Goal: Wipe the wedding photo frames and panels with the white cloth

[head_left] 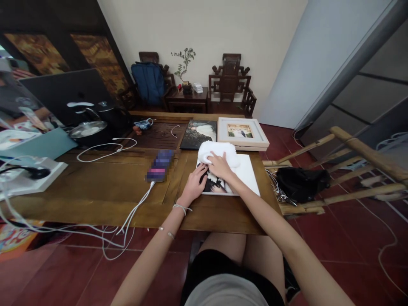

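White cloth (216, 151) lies on the far part of a photo print (237, 178) on the wooden counter (95, 187). The right hand (219, 166) presses on the cloth with fingers spread flat. The left hand (194, 185) rests open on the print's near left edge.

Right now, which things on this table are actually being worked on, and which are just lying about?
In hand: white folded cloth under the right hand; flat white-bordered photo print, pinned by the left hand.

Lying about: white wooden picture frame, dark photo print, white charging cable, steel pot lid.
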Tool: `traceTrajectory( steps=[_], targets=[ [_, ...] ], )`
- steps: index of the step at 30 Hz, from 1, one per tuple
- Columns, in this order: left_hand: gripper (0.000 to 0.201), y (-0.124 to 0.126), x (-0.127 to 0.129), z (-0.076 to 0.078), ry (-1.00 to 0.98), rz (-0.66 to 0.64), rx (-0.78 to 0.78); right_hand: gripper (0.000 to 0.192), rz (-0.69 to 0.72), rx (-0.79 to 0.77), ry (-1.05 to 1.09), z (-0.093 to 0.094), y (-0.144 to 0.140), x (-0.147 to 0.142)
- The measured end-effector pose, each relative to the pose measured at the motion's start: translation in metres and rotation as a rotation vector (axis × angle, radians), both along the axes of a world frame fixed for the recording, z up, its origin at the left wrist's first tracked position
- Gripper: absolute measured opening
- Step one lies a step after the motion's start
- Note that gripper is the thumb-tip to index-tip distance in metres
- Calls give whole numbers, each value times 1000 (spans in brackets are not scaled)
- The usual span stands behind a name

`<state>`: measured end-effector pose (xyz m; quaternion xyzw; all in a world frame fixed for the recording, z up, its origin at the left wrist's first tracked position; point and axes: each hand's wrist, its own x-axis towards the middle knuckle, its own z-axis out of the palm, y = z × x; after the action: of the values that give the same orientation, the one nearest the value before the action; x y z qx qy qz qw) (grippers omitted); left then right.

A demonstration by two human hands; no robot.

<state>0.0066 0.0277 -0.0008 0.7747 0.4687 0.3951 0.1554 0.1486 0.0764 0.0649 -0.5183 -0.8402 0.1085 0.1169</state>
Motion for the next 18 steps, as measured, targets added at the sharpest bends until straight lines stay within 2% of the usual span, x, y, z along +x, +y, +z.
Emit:
traceTrajectory(
  steps=[2, 6, 8, 10, 12, 15, 18],
  targets=[
    [35, -1, 0, 1, -11, -15, 15, 39, 3, 4, -3, -1, -5, 22],
    [35, -2, 1, 2, -2, -11, 15, 37, -51, 47, -31, -4, -16, 84],
    [34, -2, 1, 2, 4, 3, 5, 38, -55, 61, -79, -6, -29, 111],
    [33, -2, 1, 2, 0, 5, 5, 36, 7, 55, -135, -9, -52, 127],
    [34, -1, 1, 2, -6, -2, 11, 33, 90, 50, -164, -9, -84, 131],
    [34, -1, 0, 1, -1, -6, 16, 33, 159, 39, -170, -7, -139, 123],
    [35, 0, 0, -1, 8, 2, 3, 35, 218, 5, -171, -4, -173, 110]
  ],
)
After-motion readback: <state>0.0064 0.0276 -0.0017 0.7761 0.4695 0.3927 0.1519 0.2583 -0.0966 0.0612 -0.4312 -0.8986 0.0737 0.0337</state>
